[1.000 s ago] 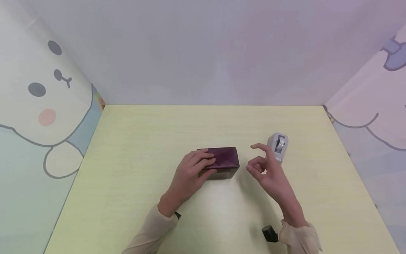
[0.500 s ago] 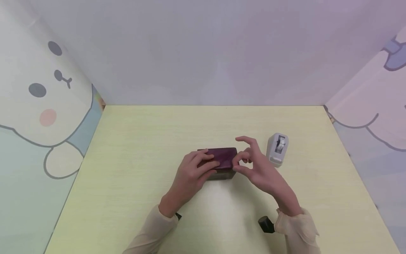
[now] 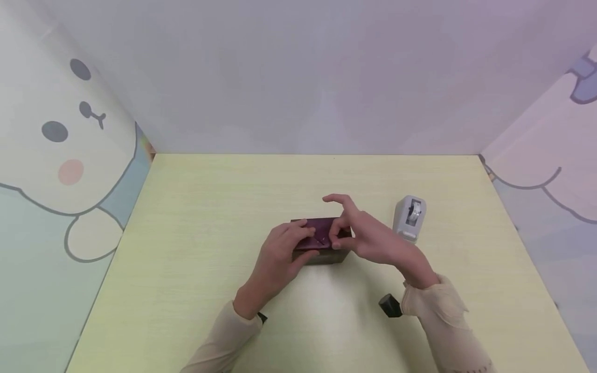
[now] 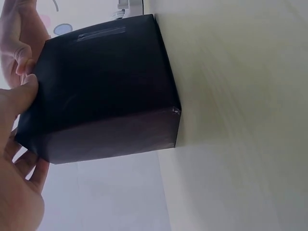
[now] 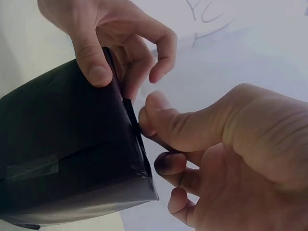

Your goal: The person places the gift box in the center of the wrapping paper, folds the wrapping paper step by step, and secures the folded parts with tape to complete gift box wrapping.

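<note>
A box wrapped in dark purple paper sits on the table, a pointed paper fold on its top. My left hand holds its left end, fingers over the top and thumb on the near side. At the right end, my right hand brings thumb and forefinger together just above the top edge. They pinch what looks like a small piece of clear tape, of which only a faint glint shows. In the right wrist view, a loose paper edge stands beside these fingertips. One side bears a clear tape strip.
A grey tape dispenser stands on the pale wooden table, to the right beyond my right hand. A grey-white wall rises behind the table, with cartoon-printed panels at both sides.
My right hand has moved left from beside the dispenser to over the box's right end, keeping its thumb and forefinger together. My left hand and the box have hardly moved.
</note>
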`<state>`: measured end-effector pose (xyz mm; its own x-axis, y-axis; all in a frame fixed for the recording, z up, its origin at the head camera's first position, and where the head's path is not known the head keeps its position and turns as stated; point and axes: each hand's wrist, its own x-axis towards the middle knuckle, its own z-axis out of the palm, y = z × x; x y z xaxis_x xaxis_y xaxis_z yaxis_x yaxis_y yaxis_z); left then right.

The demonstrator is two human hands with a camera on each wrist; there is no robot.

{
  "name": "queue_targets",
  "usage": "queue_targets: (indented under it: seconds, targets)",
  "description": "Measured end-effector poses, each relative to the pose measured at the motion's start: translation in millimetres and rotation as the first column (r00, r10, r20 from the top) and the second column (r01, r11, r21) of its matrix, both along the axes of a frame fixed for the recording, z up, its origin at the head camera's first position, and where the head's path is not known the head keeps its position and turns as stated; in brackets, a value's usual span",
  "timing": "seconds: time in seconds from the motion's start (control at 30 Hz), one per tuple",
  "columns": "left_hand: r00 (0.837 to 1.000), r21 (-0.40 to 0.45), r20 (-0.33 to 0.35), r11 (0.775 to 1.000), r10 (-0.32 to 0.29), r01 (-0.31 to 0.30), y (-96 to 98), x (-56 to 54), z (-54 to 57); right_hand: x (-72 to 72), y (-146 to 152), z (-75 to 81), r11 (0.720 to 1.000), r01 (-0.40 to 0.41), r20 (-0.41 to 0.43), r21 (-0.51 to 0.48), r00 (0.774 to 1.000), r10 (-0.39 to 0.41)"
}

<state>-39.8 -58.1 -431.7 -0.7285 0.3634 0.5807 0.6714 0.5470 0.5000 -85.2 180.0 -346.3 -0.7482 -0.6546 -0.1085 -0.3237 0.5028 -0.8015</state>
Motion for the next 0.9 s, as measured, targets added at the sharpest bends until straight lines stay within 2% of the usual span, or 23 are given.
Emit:
queue_targets:
  seconds: [0.13, 0.3, 0.5, 0.73, 0.9]
  targets:
    - [1.0, -0.022, -0.02, 1.0, -0.002, 0.001, 0.7, 0.3, -0.8, -7.0, -4, 6.8, 0.996, -0.062, 0.011, 0.063, 0.998, 0.061]
    - [0.999, -0.056, -0.038, 0.998, -0.003, 0.001, 1.0, 0.4, -0.8, -12.3, -11, 15.1, 0.98, -0.118, -0.025, 0.162, 0.992, 0.124]
    - [0.998, -0.066, -0.062, 0.998, -0.015, 0.011, 0.0, -0.3, -2.5, -15.6, -20, 24.0, 0.949, -0.11, -0.057, 0.295, 0.99, 0.133]
    - [0.997, -0.069, -0.078, 0.997, -0.023, 0.017, -0.7, -0.1, -2.7, -17.6, -27, 30.9, 0.918, -0.127, -0.068, 0.375, 0.984, 0.164]
    - [0.998, -0.06, -0.06, 0.998, -0.026, 0.022, -0.3, 0.3, -0.9, -18.6, -32, 35.6, 0.894, -0.116, -0.029, 0.434, 0.989, 0.143]
